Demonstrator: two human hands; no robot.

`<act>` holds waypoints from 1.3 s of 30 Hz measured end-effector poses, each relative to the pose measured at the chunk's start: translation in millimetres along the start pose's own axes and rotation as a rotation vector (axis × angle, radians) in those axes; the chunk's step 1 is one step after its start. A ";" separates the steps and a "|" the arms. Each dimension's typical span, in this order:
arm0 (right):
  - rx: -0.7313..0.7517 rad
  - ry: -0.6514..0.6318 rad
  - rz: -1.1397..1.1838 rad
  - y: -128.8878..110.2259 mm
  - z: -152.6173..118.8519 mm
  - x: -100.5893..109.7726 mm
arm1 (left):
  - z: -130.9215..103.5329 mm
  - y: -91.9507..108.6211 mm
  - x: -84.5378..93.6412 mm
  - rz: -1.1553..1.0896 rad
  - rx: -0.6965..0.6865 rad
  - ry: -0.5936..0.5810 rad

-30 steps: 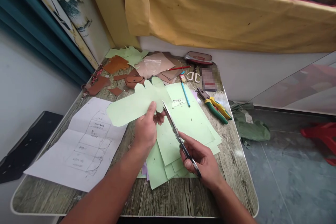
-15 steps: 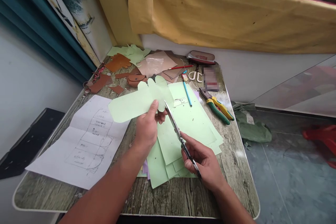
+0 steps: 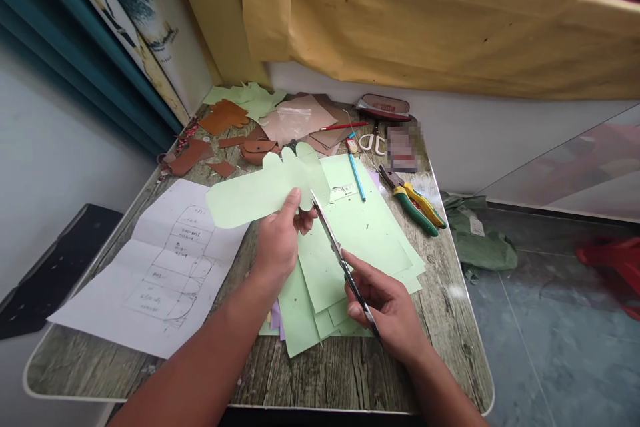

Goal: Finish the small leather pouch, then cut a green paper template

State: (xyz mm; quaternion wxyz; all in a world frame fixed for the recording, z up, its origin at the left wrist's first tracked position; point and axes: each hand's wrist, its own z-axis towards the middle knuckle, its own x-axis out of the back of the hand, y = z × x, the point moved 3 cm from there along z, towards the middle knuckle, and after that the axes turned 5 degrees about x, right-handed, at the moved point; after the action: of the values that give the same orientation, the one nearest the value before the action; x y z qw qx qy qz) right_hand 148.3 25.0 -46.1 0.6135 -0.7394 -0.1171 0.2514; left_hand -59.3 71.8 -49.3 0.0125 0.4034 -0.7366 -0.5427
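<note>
My left hand [image 3: 280,233] pinches the lower edge of a pale green paper piece [image 3: 250,195] that has rounded lobes along its top and right end. Black-handled scissors [image 3: 345,267] are in my right hand [image 3: 383,307], their tips touching the paper at its lower right, close to my left fingertips. The blades look nearly closed. Beneath both hands lies a stack of green sheets [image 3: 360,240] on the wood-patterned table [image 3: 320,380].
A white sheet with a drawn diagram [image 3: 145,267] lies at the left. Pliers [image 3: 413,203], a blue pen [image 3: 357,179], white-handled scissors [image 3: 373,143] and a pencil case [image 3: 383,107] sit at the right and back. Brown scraps [image 3: 190,157] lie back left.
The left end of the green piece has tipped up slightly. My hands and the scissors have barely moved, and the view has shifted a little.
</note>
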 end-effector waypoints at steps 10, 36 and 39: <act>0.006 -0.015 0.008 1.5 -1.3 1.3 | 0.0 2.9 -2.8 0.001 -0.010 -0.011; -0.019 -0.023 -0.072 2.4 -0.7 3.7 | 3.9 4.0 2.4 0.051 -0.001 0.001; -0.012 -0.024 -0.058 2.5 -0.5 3.5 | 3.5 3.2 1.7 0.047 -0.006 -0.016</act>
State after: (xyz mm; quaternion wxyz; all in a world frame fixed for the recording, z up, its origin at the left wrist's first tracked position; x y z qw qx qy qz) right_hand 151.2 25.7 -49.2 0.6145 -0.7364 -0.1475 0.2417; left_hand -63.9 73.8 -48.8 0.0206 0.3816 -0.7442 -0.5479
